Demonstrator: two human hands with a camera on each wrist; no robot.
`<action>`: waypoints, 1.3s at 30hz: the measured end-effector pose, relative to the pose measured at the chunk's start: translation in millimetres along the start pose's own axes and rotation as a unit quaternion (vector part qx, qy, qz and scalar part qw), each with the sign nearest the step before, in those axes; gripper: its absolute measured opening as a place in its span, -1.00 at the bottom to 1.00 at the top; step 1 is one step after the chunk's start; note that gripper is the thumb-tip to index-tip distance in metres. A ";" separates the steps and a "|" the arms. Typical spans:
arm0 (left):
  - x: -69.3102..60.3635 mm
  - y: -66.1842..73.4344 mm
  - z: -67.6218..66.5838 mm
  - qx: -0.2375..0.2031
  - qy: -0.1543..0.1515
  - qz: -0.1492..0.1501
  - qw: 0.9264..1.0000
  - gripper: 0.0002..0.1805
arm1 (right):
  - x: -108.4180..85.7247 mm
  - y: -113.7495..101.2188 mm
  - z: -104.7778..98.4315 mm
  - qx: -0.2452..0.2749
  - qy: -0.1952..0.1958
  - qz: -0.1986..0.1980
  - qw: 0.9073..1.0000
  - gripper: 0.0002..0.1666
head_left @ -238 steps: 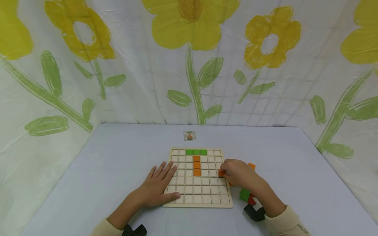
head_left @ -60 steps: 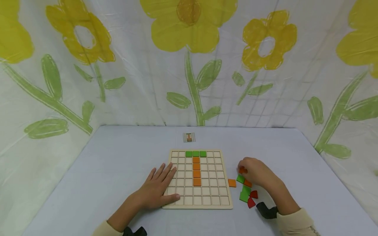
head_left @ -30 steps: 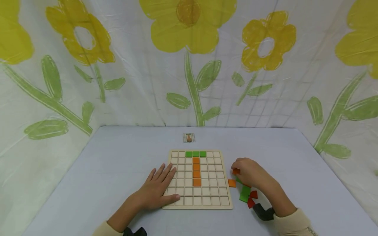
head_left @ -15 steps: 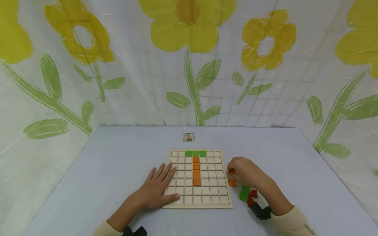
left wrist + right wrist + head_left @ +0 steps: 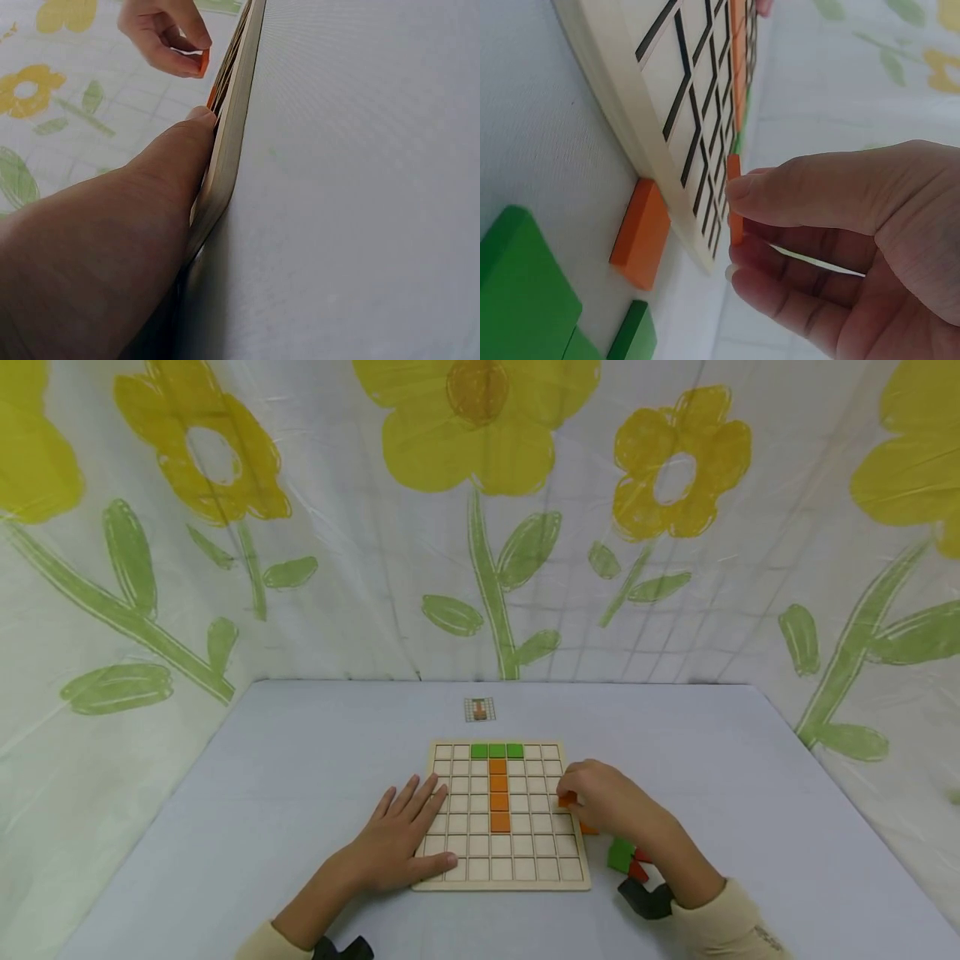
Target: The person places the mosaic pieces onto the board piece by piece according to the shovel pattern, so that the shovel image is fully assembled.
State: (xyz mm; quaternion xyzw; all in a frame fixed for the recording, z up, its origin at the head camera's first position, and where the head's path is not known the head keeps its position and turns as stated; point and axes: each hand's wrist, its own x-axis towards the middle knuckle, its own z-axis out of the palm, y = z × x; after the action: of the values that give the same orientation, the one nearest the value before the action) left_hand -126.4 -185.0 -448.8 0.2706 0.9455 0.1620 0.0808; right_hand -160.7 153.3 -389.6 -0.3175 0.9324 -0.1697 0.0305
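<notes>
My left hand (image 5: 397,841) lies flat with fingers spread over the left side of a wooden grid board (image 5: 534,868). In the left wrist view, its thumb (image 5: 169,161) presses at the board's edge. My right hand (image 5: 611,797) pinches an orange square tile (image 5: 567,800) between thumb and fingers, above the board's right edge. The right wrist view shows this tile (image 5: 736,229) on edge, off the grid. On the board, several orange tiles (image 5: 499,802) form a column under a row of green tiles (image 5: 497,751).
Right of the board lie a loose orange tile (image 5: 642,236), green tiles (image 5: 620,855) and red pieces (image 5: 637,871), partly hidden by my right hand and wrist. A small printed grid card (image 5: 480,709) lies beyond the board. A flowered cloth (image 5: 337,577) hangs behind the table.
An orange tile has joined the bottom of the column since the oldest frame. More recently my right hand carries another orange tile leftward from the loose pieces to the board's edge. The left hand stays put.
</notes>
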 end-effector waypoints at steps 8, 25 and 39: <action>-0.5 0.8 -0.9 -0.002 -0.001 0.002 1.000 0.08 | 6.3 -9.2 3.8 -0.012 0.003 -0.026 1.000 -0.83; -0.8 0.1 -0.6 0.004 0.000 0.002 1.000 0.09 | 19.1 -22.8 12.6 -0.023 -0.001 -0.063 0.998 -0.82; -0.9 1.2 -2.0 0.007 0.005 0.008 1.000 0.08 | 26.6 -35.5 19.7 -0.027 0.003 -0.097 0.995 -0.81</action>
State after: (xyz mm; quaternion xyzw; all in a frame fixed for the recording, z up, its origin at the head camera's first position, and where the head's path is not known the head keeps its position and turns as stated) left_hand -125.5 -185.0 -446.5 0.2779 0.9448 0.1575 0.0729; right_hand -158.0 105.2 -394.8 -0.4069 0.9015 -0.1476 0.0023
